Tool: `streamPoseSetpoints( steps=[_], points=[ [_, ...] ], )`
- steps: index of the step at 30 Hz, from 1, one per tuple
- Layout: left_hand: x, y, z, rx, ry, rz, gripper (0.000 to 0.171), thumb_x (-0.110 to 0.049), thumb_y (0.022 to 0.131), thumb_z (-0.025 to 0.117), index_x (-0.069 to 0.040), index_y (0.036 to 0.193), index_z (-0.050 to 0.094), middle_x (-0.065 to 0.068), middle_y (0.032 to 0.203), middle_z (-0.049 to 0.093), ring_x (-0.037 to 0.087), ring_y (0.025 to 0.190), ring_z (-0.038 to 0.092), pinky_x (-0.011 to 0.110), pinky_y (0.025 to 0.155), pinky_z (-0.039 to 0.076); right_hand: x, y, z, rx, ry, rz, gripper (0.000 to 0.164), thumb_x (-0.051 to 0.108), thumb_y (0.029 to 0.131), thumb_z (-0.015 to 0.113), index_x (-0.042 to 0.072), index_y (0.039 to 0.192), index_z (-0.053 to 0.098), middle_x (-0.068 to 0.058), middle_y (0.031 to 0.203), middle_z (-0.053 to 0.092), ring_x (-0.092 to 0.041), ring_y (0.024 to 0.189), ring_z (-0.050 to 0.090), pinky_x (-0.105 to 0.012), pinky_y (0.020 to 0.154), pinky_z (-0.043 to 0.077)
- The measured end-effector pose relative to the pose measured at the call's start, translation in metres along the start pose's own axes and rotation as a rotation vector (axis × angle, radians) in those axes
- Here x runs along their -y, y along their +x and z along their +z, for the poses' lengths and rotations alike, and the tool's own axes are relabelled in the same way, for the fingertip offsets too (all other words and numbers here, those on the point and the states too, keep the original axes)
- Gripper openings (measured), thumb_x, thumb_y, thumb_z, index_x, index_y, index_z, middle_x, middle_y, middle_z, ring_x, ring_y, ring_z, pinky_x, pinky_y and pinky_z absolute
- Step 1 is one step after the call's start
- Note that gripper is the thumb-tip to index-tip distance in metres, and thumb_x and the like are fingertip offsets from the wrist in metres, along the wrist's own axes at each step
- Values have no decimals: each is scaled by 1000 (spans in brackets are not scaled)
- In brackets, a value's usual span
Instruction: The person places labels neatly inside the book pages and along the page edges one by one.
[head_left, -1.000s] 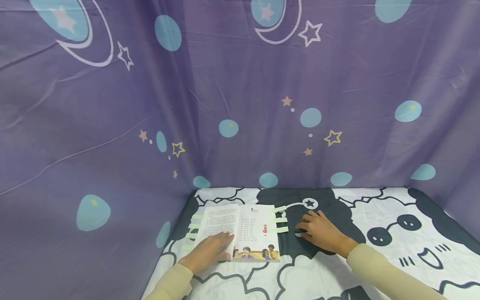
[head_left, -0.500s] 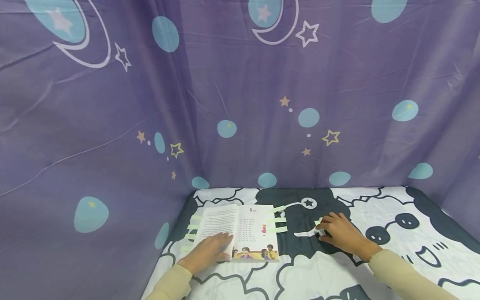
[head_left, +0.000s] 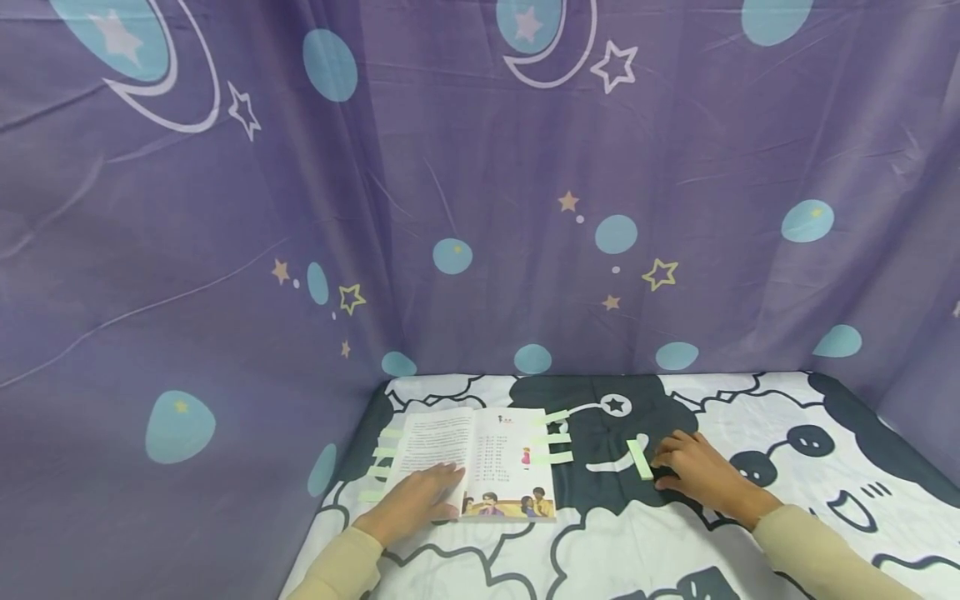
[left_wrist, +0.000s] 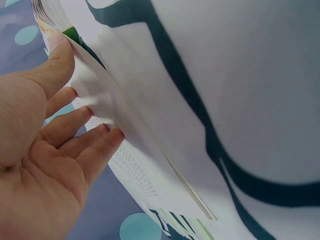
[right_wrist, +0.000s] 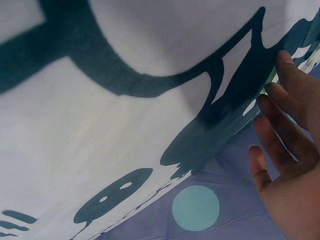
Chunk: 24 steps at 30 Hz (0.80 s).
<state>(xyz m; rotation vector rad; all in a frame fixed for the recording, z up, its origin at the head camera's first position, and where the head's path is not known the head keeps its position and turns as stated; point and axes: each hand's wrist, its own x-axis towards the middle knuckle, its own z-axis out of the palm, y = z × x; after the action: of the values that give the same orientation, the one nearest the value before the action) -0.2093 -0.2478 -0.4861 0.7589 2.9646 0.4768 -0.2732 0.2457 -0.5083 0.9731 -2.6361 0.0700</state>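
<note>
An open book [head_left: 513, 467] lies on the patterned cloth, with pale green sticky tabs [head_left: 561, 439] jutting from both side edges. My left hand [head_left: 420, 496] rests on the lower left page; in the left wrist view its fingers [left_wrist: 107, 145] are fairly straight against the paper, the thumb at the lower edge. To the right of the book, a narrow pale green strip [head_left: 639, 460], like a pad of sticky tabs, lies on the dark part of the cloth. My right hand [head_left: 701, 475] is just right of it, fingers loosely bent, holding nothing visible. Whether a fingertip touches the strip I cannot tell.
A black-and-white cartoon cloth [head_left: 645, 550] covers the table. Purple curtains [head_left: 480, 317] with moons and stars hang behind and at the left, close to the table's edges.
My right hand has moved right, away from the book. The pale green strip, hidden at first, has come into view and now lies uncovered beside the fingers. My left hand stays on the page.
</note>
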Motion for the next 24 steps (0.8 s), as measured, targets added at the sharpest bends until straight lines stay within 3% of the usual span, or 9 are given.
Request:
streamPoseSetpoints(
  steps=[11, 24],
  points=[
    [4, 1, 2, 1, 4, 3, 67, -39, 94, 69, -3, 147, 54, 19, 151, 52, 40, 141, 47, 57, 118, 36, -2, -3, -1, 0, 42, -22, 20, 20, 76, 90, 16, 94, 82, 6, 96, 73, -17, 90, 60, -41, 71, 50],
    [5, 1, 3, -5, -1, 7, 66, -39, 93, 70, -3, 147, 55, 20, 151, 52, 40, 141, 47, 57, 117, 37, -3, -1, 4, -90, 96, -11, 29, 29, 77, 91, 17, 100, 79, 6, 98, 71, -16, 91, 60, -42, 74, 53]
  ],
)
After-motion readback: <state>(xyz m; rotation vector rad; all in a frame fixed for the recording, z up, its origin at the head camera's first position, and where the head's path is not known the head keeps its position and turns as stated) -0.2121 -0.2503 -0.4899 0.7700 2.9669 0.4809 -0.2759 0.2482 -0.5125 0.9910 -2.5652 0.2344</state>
